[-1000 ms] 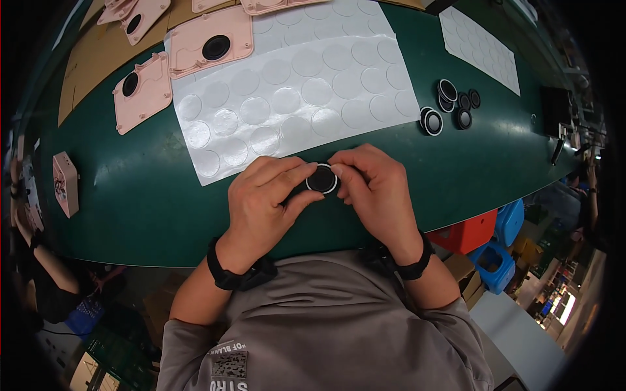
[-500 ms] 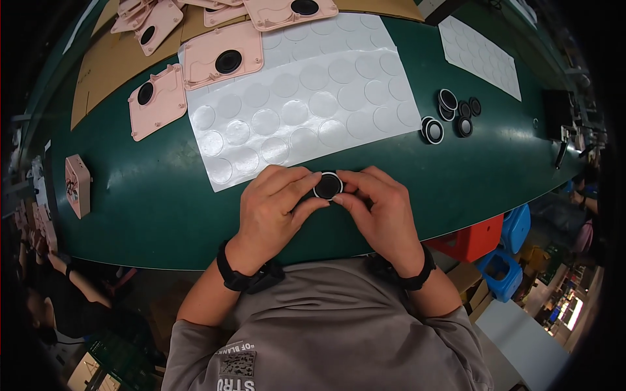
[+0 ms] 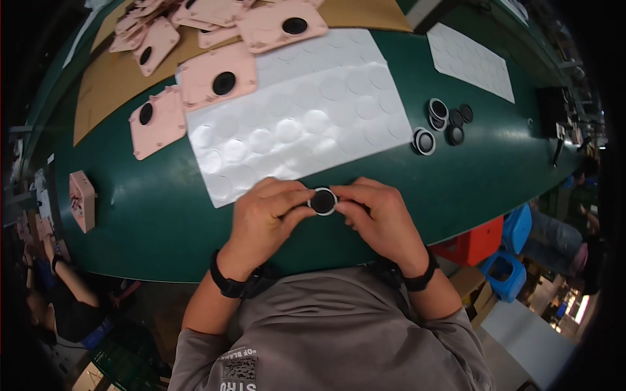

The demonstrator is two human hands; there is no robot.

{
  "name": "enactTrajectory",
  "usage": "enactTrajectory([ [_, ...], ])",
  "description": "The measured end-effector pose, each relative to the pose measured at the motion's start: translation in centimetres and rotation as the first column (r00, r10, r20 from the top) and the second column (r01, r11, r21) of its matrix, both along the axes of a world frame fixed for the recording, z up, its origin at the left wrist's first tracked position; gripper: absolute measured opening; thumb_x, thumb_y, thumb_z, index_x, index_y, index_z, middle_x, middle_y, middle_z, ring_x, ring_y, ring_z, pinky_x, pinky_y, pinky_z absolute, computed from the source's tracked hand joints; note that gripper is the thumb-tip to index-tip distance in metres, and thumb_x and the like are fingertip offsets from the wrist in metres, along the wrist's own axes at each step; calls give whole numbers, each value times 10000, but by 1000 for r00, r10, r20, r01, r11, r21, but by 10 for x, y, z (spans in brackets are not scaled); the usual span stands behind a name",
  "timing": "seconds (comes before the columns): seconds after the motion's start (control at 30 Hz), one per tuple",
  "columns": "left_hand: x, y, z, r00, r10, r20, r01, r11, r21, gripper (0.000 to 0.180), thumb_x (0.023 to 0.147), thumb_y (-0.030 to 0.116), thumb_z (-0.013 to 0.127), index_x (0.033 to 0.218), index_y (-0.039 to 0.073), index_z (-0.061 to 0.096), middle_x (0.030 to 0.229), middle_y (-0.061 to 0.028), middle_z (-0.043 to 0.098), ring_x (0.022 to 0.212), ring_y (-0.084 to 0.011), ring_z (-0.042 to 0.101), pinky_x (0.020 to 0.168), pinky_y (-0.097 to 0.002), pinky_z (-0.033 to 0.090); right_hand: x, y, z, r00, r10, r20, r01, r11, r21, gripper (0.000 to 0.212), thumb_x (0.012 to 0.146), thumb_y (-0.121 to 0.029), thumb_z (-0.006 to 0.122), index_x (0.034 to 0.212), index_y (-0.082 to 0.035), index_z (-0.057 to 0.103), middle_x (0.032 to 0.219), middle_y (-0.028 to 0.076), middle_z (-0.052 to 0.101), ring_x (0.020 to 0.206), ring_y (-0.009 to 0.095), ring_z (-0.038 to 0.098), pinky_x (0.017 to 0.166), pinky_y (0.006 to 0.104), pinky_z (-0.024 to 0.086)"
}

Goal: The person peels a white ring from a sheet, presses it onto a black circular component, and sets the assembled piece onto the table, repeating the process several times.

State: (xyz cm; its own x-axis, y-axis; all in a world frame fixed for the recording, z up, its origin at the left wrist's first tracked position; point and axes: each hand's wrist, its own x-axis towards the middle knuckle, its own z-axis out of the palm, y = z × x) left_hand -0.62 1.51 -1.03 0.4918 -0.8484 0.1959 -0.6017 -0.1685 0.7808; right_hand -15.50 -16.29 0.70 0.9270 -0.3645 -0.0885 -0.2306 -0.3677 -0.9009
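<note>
A small black disc with a white rim [image 3: 323, 202] is pinched between my two hands above the green table, near its front edge. My left hand [image 3: 266, 215] grips its left side between thumb and fingertips. On the opposite side, my right hand [image 3: 381, 212] holds the rim the same way. Just beyond my hands lies a white sheet of round clear stickers [image 3: 287, 133]. To the right is a group of loose round parts, among them a white-rimmed disc [image 3: 424, 141] and a plain black disc [image 3: 456, 135].
Pink plastic panels with black round inserts, such as this near panel [image 3: 218, 78], overlap the sheet and cardboard [image 3: 104, 98]. A pink housing [image 3: 81, 202] stands at left. Another sticker sheet [image 3: 473, 62] lies far right. Stools [image 3: 505, 274] stand beside the table; people work nearby.
The view has shifted slightly, so the table things appear a little lower. Both hands keep their pinch on the disc, which sits a bit closer to me in the picture.
</note>
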Motion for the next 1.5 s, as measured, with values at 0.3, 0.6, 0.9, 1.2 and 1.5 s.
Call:
enactTrajectory([
  [0.3, -5, 1, -6, 999, 32, 19, -31, 998, -47, 314, 755, 96, 916, 1053, 88, 816, 1055, -61, 781, 894, -267, 730, 731, -378, 608, -1, 24, 7, 995, -94, -27, 82, 951, -298, 459, 814, -66, 912, 1235, -19, 736, 969, 87, 665, 649, 182, 647, 599, 318, 529],
  [0.6, -8, 0, -2, 999, 31, 40, -31, 999, -16, 469, 729, 61, 925, 1165, 76, 754, 1115, -94, 770, 966, -303, 720, 794, -386, 589, -6, 30, 7, 992, -98, 78, 122, 898, -424, 453, 838, -87, 886, 1262, -36, 735, 1050, 95, 680, 768, 245, 706, 636, 352, 567],
  [0.9, -11, 0, -1, 999, 29, 45, -29, 1000, -9, 514, 698, 46, 920, 1181, 79, 747, 1113, -103, 771, 971, -321, 720, 815, -399, 587, -7, 37, 9, 995, -46, 87, 90, 787, -610, 471, 856, -114, 866, 1296, -39, 718, 1104, 102, 689, 871, 276, 727, 701, 376, 595],
  [1.2, -11, -1, 1, 998, 36, 47, -36, 999, 1, 505, 684, 37, 922, 1160, 69, 755, 1119, -106, 767, 970, -320, 719, 814, -398, 589, -8, 38, 10, 996, -30, 81, 76, 761, -644, 488, 854, -115, 866, 1306, -22, 708, 1109, 116, 686, 885, 291, 724, 709, 382, 596],
  [1.5, -13, -1, 2, 997, 48, 62, -49, 999, 6, 520, 672, 26, 924, 1163, 67, 758, 1112, -106, 766, 964, -319, 717, 808, -395, 592, -8, 38, 11, 999, -7, 53, 42, 704, -709, 485, 851, -119, 866, 1301, -22, 712, 1148, 119, 666, 910, 283, 710, 716, 379, 586],
])
